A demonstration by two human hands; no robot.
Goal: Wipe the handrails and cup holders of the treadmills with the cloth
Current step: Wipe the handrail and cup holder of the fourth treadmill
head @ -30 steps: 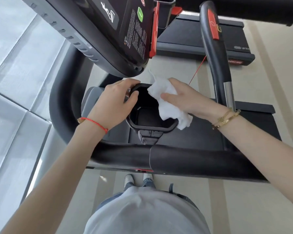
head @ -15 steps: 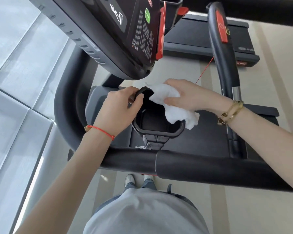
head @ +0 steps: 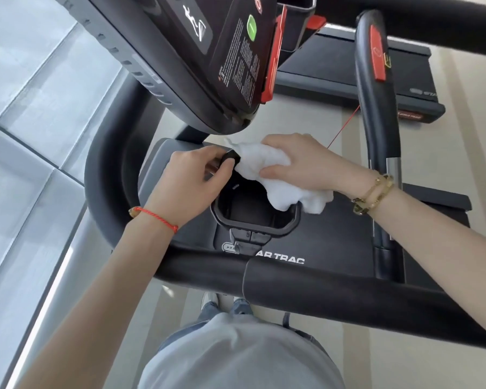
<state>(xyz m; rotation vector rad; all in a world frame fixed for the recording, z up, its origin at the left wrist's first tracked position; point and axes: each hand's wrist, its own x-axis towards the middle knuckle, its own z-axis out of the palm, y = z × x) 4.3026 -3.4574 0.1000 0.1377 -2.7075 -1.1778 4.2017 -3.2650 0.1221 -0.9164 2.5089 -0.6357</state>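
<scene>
Pressing down on the far rim of the cup holder (head: pixel 254 217), the white cloth (head: pixel 275 178) lies bunched under the right hand (head: pixel 300 164), whose fingers are closed over its upper part while a loose fold hangs across the holder's right edge and onto the dark deck (head: pixel 334 237) beside it. The holder is a black, open pocket with a thick rim, fixed just beyond the front handrail (head: pixel 320 293) and below the tilted console (head: pixel 208 57). The left hand (head: pixel 197 178) pinches the holder's far left corner between thumb and fingers, touching the cloth's edge. A red string bracelet (head: pixel 157 217) sits on the left wrist and gold bracelets (head: pixel 373 195) on the right. The front handrail runs black and padded across the view, curving up on the left into a side rail (head: pixel 104 175). On the right an upright grip (head: pixel 376 113) with a red tab rises past the right wrist. Beyond it another treadmill (head: pixel 348 68) stands on the pale floor (head: pixel 460 153). Grey glass panels (head: pixel 26 108) fill the left side. The person's grey shirt (head: pixel 236 357) shows at the bottom.
</scene>
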